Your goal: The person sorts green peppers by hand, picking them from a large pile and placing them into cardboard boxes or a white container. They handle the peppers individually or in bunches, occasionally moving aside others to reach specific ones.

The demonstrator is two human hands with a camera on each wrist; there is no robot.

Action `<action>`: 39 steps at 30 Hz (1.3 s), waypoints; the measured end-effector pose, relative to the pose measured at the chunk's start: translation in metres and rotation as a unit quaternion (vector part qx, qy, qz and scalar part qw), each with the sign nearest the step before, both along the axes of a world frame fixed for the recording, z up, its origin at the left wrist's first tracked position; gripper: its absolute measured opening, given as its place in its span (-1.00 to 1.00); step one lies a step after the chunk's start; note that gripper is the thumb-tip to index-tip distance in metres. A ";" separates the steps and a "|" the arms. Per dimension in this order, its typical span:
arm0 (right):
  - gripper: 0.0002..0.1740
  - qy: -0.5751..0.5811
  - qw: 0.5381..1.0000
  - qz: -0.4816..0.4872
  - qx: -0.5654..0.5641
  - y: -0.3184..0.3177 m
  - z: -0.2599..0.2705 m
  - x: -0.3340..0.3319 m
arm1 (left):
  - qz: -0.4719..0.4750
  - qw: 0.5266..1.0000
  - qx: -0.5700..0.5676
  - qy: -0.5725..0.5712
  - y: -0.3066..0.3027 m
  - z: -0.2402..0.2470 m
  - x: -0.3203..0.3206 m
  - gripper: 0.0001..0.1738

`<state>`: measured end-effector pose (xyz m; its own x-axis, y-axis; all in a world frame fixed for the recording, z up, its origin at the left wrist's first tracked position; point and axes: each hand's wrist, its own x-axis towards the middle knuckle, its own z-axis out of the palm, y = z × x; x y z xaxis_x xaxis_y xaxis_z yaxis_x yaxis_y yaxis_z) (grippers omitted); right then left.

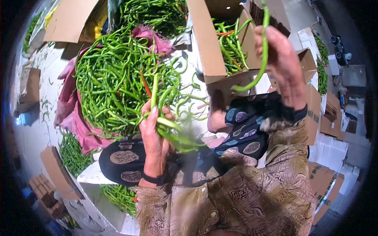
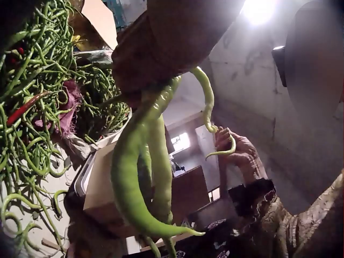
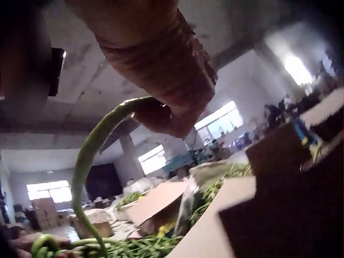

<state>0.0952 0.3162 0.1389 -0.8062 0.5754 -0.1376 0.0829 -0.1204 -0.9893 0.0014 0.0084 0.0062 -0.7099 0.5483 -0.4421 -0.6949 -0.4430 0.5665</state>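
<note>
In the head view the left hand (image 1: 152, 128) grips several long green peppers (image 1: 177, 138) in front of the lap; in the left wrist view they hang below that hand (image 2: 161, 54). Raised at the upper right, the right hand (image 1: 284, 65) pinches one long curved green pepper (image 1: 264, 51), whose lower end hangs beside an open carton. The right wrist view shows this pepper (image 3: 86, 161) arching down from the fingers of the right hand (image 3: 161, 80). A large heap of green peppers (image 1: 114, 82), with a few red ones, lies on pink cloth (image 1: 67, 112) at the left.
The open cardboard carton (image 1: 212, 51) holding green peppers stands right of the heap. A white foam box (image 1: 92, 185) with peppers is at the lower left. Flat cardboard (image 1: 59, 173) and more cartons (image 1: 325, 185) stand at the sides. Loose peppers lie on the white surface (image 1: 193, 94).
</note>
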 end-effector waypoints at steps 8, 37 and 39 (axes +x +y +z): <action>-0.63 -0.274 0.951 0.040 0.140 0.130 -0.041 -0.001 | -0.016 1.000 -0.014 0.011 0.006 0.005 0.002 -0.63; -0.45 -0.275 0.778 0.198 0.530 0.172 -0.047 -0.006 | 0.011 0.992 -0.123 -0.011 0.034 -0.002 0.014 -0.61; -0.42 -0.209 0.758 0.172 0.594 0.126 -0.037 -0.001 | 0.011 0.994 -0.104 -0.016 0.033 -0.001 0.014 -0.60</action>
